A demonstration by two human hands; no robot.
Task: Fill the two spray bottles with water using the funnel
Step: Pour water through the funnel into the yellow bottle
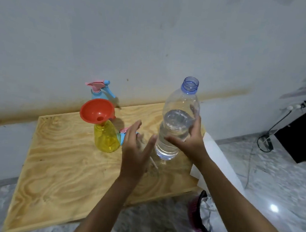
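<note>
The right grip [189,139] clasps the uncapped water bottle [179,107], left grip [136,149] open beside it, seemingly to pour into the funnel [95,110] seated in the yellow spray bottle [105,139].

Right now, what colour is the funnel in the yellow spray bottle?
Orange-red; the funnel sits in the yellow spray bottle, best seen in the head view.
</note>
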